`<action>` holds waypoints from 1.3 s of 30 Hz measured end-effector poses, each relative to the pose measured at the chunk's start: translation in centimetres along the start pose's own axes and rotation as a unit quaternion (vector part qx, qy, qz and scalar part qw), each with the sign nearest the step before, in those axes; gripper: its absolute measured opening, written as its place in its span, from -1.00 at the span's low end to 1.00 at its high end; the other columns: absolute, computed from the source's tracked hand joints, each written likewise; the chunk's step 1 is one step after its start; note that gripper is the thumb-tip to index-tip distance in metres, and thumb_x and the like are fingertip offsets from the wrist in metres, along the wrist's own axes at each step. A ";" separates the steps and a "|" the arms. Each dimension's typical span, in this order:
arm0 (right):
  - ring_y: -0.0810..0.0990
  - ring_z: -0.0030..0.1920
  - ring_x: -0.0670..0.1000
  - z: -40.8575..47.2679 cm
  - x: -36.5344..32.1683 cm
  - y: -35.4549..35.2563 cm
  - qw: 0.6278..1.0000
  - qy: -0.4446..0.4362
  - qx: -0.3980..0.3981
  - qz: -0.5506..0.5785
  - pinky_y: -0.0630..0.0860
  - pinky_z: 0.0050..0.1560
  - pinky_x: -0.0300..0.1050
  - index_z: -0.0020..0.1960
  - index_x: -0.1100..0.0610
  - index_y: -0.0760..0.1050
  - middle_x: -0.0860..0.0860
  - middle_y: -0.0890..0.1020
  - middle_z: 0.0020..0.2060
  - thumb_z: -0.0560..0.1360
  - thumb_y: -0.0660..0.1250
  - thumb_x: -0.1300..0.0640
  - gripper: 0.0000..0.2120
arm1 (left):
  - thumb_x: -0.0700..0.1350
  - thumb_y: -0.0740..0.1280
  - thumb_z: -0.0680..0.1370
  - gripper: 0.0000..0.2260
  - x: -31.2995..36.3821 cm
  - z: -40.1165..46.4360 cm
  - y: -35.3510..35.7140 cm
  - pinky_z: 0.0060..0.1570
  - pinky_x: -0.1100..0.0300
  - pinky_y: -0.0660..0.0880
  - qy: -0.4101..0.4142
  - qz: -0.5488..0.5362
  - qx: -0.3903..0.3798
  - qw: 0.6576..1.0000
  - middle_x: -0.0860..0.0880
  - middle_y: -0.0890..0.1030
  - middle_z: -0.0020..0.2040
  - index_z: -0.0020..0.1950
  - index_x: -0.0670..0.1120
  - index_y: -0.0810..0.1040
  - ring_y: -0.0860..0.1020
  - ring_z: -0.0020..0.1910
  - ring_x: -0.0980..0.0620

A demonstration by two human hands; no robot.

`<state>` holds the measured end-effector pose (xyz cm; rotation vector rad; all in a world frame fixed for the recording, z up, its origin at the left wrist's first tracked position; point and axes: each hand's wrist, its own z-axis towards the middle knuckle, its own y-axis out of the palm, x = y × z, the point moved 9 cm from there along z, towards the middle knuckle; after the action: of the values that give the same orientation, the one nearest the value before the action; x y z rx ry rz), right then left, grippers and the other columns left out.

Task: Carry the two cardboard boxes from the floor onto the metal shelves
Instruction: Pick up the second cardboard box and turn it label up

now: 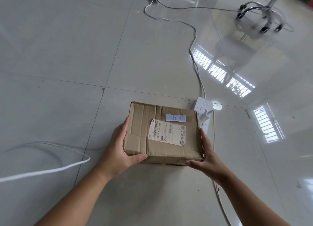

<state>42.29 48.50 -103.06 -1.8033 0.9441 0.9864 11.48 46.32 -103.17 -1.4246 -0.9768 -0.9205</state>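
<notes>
Two hands: both are on one creased brown cardboard box (162,132), one at each side.
Left hand (118,151): pressed against the box's left side, fingers reaching under or behind the edge, thumb curled along the near lower corner.
Right hand (205,156): flat against the box's right side, fingers running up along the edge, thumb laid across the near right corner.
Box position: low over the pale glossy tiled floor (59,47); whether it touches the tiles cannot be told.
Box top: a white printed shipping label (166,132) with a barcode, and a small pale blue handwritten slip (175,118) just beyond it.
Behind the box: a white power strip (203,114) with a white plug in it, partly hidden by the box's far right corner.
Cables: a grey-white cord (194,39) winds away from the strip; a white looped cable (50,169) lies to the left.
Far right: a blurred chrome wheeled chair base (259,17).
</notes>
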 end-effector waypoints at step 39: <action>0.35 0.56 -0.09 0.4 -2.5 -1.6 0.998 -0.056 0.035 -0.004 0.66 0.06 -0.24 0.61 -0.22 0.06 -0.18 0.31 0.58 0.18 0.67 -0.05 0.17 | -0.19 0.71 0.30 0.17 2.5 0.6 -0.2 0.31 0.69 0.17 -0.021 -0.070 -0.005 0.997 0.47 0.23 0.47 0.71 0.13 0.05 0.22 0.36 0.74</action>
<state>42.60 49.95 -100.50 -1.6747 0.8913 1.0268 12.19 47.09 -100.80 -1.4020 -1.1153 -1.0024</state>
